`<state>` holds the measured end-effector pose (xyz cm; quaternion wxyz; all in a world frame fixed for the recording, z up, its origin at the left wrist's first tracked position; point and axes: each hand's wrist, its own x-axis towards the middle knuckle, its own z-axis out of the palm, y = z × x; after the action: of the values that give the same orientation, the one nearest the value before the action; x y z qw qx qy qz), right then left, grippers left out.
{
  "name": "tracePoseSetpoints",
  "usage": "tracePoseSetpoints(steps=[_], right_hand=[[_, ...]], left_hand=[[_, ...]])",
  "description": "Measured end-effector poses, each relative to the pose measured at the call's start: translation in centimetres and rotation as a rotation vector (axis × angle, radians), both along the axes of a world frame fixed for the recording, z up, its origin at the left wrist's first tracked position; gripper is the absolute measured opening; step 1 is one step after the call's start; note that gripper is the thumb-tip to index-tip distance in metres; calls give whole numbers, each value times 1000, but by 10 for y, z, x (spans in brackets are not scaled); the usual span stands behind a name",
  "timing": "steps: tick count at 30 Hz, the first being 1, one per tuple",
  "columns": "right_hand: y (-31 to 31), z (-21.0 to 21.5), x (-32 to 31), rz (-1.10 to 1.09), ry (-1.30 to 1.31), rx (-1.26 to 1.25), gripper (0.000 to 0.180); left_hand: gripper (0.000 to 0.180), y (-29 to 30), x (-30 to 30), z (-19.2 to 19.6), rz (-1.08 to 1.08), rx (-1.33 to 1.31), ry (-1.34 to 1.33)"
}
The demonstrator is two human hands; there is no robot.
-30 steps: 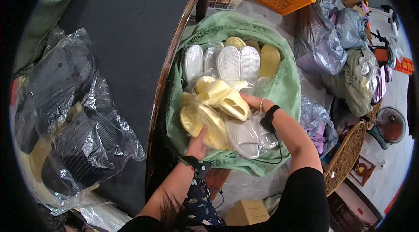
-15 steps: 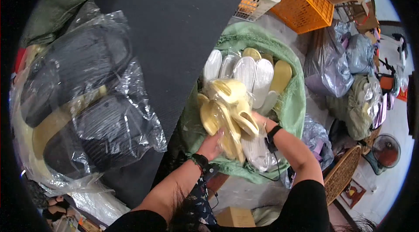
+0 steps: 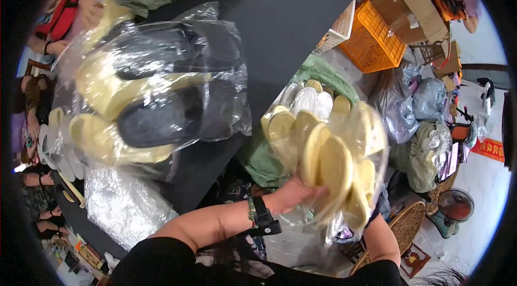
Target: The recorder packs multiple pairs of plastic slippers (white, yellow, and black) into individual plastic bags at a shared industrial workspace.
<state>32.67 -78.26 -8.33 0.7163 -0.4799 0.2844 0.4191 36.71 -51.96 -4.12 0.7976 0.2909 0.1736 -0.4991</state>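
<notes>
- Lifted clear of the green sack [image 3: 323,73] now: the yellow slipper bundle [image 3: 334,162], blurred.
- I judge it light, soft, slippery in film; left hand [image 3: 293,194] clasps its near underside.
- Right hand hidden; I cannot tell its grip.

Bright, even daylight, strongest at the right edge. Soft, shallow shadows. Specular glare on the clear plastic bag [image 3: 156,86]. Heavy motion blur across the yellow slippers [image 3: 328,162] and most of the frame. Strong fisheye bending toward the rim; black vignette at all corners.

Dark table [image 3: 280,27] — orange crate [image 3: 377,38] beyond
</notes>
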Motion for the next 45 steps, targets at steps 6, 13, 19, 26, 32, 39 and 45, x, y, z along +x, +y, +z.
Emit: tracePoseSetpoints(steps=[6, 13, 19, 26, 32, 39, 45], right_hand=[[34, 117, -7, 280, -387, -181, 43], [235, 222, 28, 574, -897, -323, 43], [388, 354, 175, 740, -1339, -469, 43], [457, 149, 269, 1084, -1702, -1168, 61], [493, 140, 286, 1221, -2045, -915, 67], [464, 168, 293, 1076, -1590, -714, 59], [445, 258, 235, 731, -1572, -681, 60]], left_hand=[[88, 66, 15, 132, 13, -260, -164], [93, 200, 15, 251, 190, 98, -915], [60, 308, 40, 138, 707, -289, -761], [55, 336, 53, 113, 1406, -216, -331], [50, 387, -9, 113, 1400, 369, -168], [69, 363, -17, 205, 1456, 1045, -835], [84, 364, -21, 215, 1416, 867, -671]])
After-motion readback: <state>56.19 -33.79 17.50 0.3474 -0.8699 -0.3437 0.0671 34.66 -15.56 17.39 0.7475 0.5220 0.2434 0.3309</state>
